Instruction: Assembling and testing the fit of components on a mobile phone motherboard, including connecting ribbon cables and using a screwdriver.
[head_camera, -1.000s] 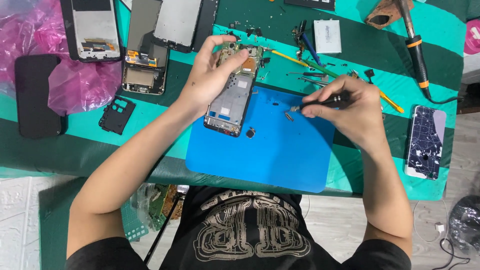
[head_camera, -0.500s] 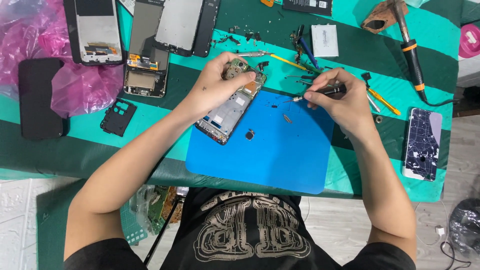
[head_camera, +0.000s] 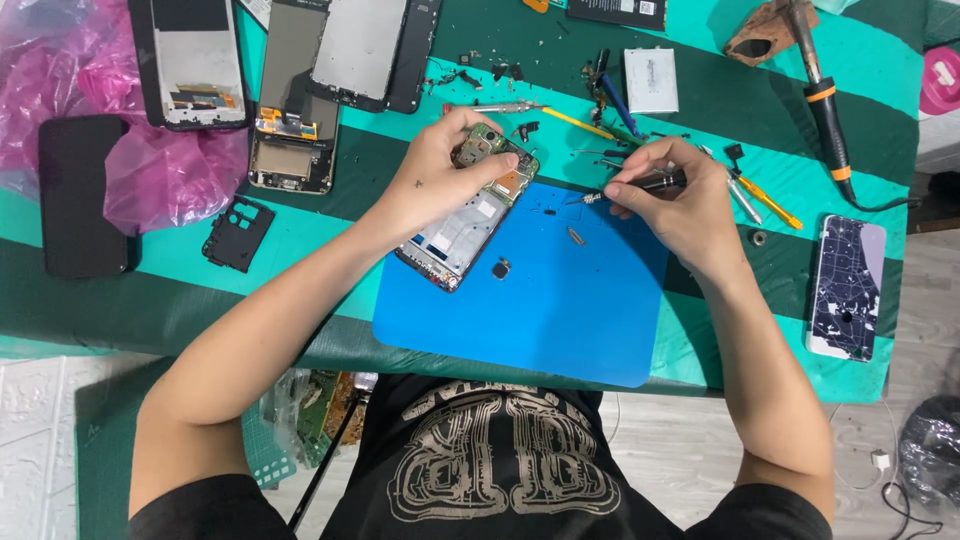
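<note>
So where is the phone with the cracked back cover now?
In the head view, the cracked-back phone lies at the table's right edge, on the person's right, beyond the right hand and below the orange-collared soldering iron.

Pink plastic bag (head_camera: 150, 175) far left; black phone screen (head_camera: 82, 195) on it; cracked screen (head_camera: 846, 288) right.

- The opened phone (head_camera: 468, 215) lies tilted across the far-left corner of the work mat (head_camera: 540, 310), under the left hand (head_camera: 430, 180).
- The right hand (head_camera: 675, 200), right of it, holds a screwdriver (head_camera: 640, 185) over the mat's far edge.
- Phone frames (head_camera: 330, 70) lie far left.
- A soldering iron (head_camera: 825, 100) lies far right.
- A cracked phone (head_camera: 848, 285) lies at the table's (head_camera: 700, 350) right edge.
</note>
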